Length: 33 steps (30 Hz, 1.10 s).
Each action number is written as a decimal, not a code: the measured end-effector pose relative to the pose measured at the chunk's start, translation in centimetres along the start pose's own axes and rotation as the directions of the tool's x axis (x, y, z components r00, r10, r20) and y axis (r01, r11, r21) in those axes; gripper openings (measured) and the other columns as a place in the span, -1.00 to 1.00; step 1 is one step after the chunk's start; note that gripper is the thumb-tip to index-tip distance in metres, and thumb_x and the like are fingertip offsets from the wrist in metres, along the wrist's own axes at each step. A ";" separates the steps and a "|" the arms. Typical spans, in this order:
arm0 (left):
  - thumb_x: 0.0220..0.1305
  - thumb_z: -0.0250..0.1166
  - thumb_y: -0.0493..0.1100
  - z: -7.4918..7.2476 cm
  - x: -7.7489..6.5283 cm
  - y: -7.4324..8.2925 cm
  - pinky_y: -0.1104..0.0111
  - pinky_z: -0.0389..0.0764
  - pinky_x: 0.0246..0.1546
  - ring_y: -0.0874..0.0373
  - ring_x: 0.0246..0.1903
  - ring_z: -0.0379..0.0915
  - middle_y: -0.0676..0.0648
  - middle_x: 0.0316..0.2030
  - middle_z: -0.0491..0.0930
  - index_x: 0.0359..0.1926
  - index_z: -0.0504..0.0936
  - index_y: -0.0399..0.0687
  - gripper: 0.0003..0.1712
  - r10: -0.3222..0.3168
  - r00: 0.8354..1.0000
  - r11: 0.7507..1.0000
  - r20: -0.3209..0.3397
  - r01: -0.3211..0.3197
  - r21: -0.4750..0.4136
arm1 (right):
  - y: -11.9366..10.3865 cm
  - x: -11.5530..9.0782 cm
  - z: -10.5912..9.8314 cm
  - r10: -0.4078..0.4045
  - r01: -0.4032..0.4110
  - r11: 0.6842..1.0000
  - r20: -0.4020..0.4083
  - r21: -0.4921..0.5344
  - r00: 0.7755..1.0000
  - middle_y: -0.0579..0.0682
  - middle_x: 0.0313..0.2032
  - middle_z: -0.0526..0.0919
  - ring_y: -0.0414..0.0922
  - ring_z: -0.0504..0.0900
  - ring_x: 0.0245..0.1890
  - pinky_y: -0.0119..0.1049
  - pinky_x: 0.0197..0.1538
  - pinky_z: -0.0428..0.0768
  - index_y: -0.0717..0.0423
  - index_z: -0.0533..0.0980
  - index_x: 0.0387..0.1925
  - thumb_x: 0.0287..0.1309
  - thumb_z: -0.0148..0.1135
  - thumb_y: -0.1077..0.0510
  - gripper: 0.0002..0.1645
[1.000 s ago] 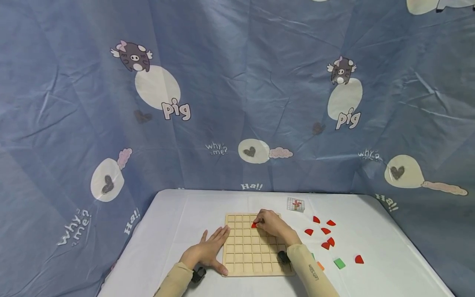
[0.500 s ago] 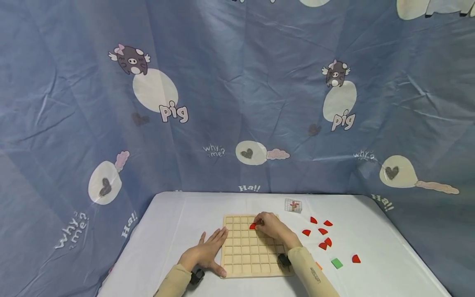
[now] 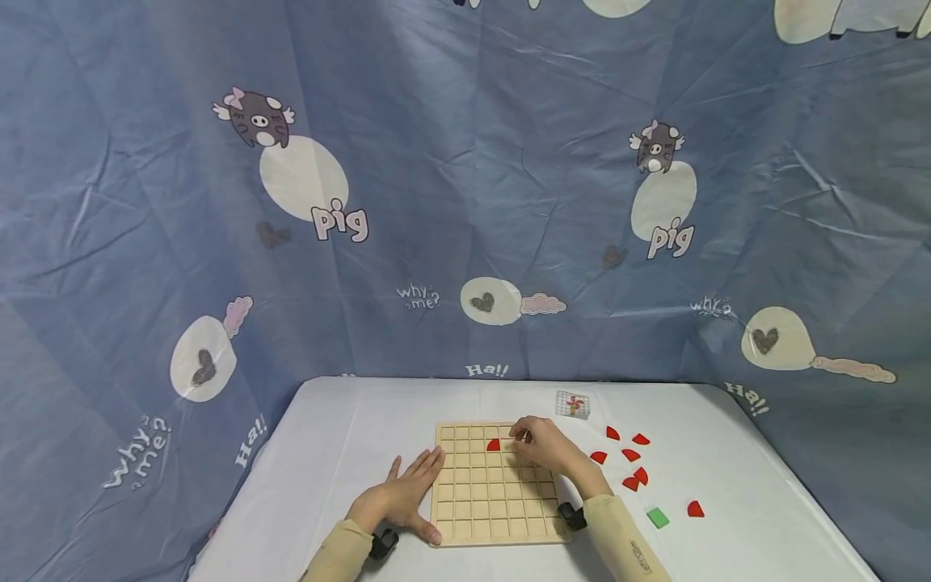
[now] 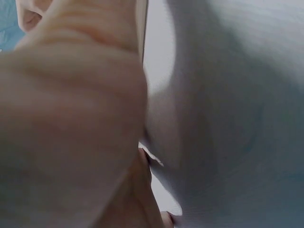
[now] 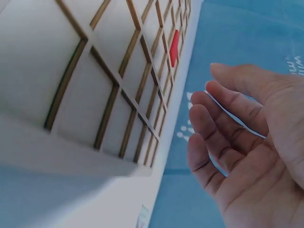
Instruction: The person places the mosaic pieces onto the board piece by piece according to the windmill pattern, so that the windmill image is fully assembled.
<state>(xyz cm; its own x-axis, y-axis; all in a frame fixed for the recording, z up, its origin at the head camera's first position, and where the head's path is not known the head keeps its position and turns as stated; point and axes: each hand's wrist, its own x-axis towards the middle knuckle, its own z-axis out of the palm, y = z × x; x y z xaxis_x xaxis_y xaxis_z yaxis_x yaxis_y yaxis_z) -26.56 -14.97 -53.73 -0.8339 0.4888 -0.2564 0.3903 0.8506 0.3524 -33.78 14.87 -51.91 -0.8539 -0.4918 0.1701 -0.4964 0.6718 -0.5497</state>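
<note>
A red quarter-circle piece (image 3: 494,444) lies in a square of the wooden grid board (image 3: 465,545), in its upper part. My right hand (image 3: 541,444) is just right of that piece, over the board's upper right; in the right wrist view its fingers are loosely curved with nothing between them. On the board's left edge my left hand (image 3: 407,495) rests with fingers spread, the thumb at the near left corner. The left wrist view shows mostly the back part of the left hand (image 4: 71,118), blurred and close.
Several red quarter-circle pieces (image 3: 630,455) are scattered on the white table (image 3: 349,436) right of the board. A green square piece (image 3: 658,517) lies near them. Behind the board's right corner stands a small pattern card (image 3: 573,404). A blue printed curtain (image 3: 436,202) hangs beyond the table.
My right hand has let go of the red quarter-circle piece and drawn back to the right. The piece stays in its square. My left hand keeps its place on the board.
</note>
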 end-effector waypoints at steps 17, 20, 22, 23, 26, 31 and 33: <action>-0.41 0.45 0.47 0.1 0.2 -0.2 -0.26 -0.31 0.41 -0.12 0.52 -0.30 -0.16 0.54 -0.24 0.53 -0.21 -0.14 0.61 0.009 1.000 1.000 -0.001 -0.009 0.007 | 2.0 -4.4 -3.8 0.108 -0.106 0.994 -0.064 0.028 0.992 -0.06 -0.26 0.61 -0.16 0.53 -0.28 -0.35 -0.25 0.53 0.14 0.56 -0.20 0.12 0.29 0.27 -0.83; -0.41 0.45 0.46 0.1 0.1 -0.1 -0.26 -0.31 0.41 -0.11 0.52 -0.30 -0.15 0.54 -0.25 0.53 -0.21 -0.13 0.61 0.006 1.000 1.000 0.002 -0.006 0.007 | 3.0 -5.1 -4.4 0.124 -0.122 0.992 -0.070 0.030 0.990 -0.02 -0.26 0.62 -0.15 0.52 -0.27 -0.35 -0.23 0.53 0.17 0.56 -0.21 0.10 0.29 0.30 -0.82; -0.40 0.45 0.45 0.1 0.1 -0.2 -0.26 -0.31 0.41 -0.11 0.52 -0.30 -0.15 0.54 -0.25 0.53 -0.20 -0.13 0.60 0.008 1.000 1.000 0.003 -0.008 0.007 | 3.6 -5.6 -4.8 0.146 -0.144 0.989 -0.079 0.034 0.986 0.00 -0.26 0.62 -0.14 0.52 -0.27 -0.34 -0.23 0.52 0.18 0.56 -0.22 0.08 0.28 0.31 -0.82; -0.40 0.46 0.45 0.0 0.1 -0.2 -0.26 -0.31 0.41 -0.11 0.52 -0.30 -0.15 0.54 -0.25 0.53 -0.21 -0.13 0.60 0.009 1.000 1.000 0.004 -0.009 0.007 | 3.9 -5.8 -5.0 0.162 -0.159 0.986 -0.083 0.038 0.983 0.01 -0.25 0.63 -0.13 0.52 -0.26 -0.34 -0.22 0.52 0.17 0.56 -0.22 0.07 0.27 0.32 -0.81; -0.39 0.46 0.45 0.0 0.1 -0.2 -0.26 -0.31 0.41 -0.12 0.52 -0.30 -0.16 0.54 -0.26 0.53 -0.20 -0.14 0.59 0.011 1.000 1.000 0.003 -0.011 0.007 | 4.8 -6.4 -5.6 0.204 -0.202 0.979 -0.104 0.036 0.973 0.03 -0.25 0.64 -0.11 0.53 -0.26 -0.32 -0.23 0.51 0.16 0.56 -0.23 0.03 0.28 0.34 -0.79; -0.39 0.46 0.45 0.1 0.1 -0.2 -0.25 -0.32 0.41 -0.13 0.52 -0.30 -0.16 0.54 -0.25 0.52 -0.20 -0.14 0.60 0.011 1.000 1.000 0.003 -0.011 0.003 | 6.0 -7.3 -6.4 0.281 -0.278 0.960 -0.108 0.042 0.954 0.06 -0.22 0.64 -0.13 0.50 -0.26 -0.28 -0.21 0.51 0.17 0.56 -0.20 0.04 0.29 0.34 -0.77; -0.40 0.46 0.45 0.1 0.1 -0.2 -0.25 -0.32 0.41 -0.12 0.52 -0.30 -0.16 0.54 -0.25 0.52 -0.21 -0.14 0.60 0.012 1.000 1.000 0.002 -0.012 0.003 | 6.3 -7.5 -6.7 0.304 -0.301 0.953 -0.103 0.040 0.947 0.05 -0.21 0.63 -0.13 0.49 -0.25 -0.27 -0.21 0.50 0.18 0.55 -0.18 0.05 0.28 0.32 -0.76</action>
<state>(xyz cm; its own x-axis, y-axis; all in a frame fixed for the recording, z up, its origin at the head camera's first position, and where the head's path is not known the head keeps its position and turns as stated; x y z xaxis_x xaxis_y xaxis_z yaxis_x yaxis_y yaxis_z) -26.68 -15.08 -53.91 -0.8284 0.4990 -0.2543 0.4011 0.8455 0.3523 -31.55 26.50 -51.22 -0.9757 -0.2050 0.0781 -0.2095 0.7659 -0.6079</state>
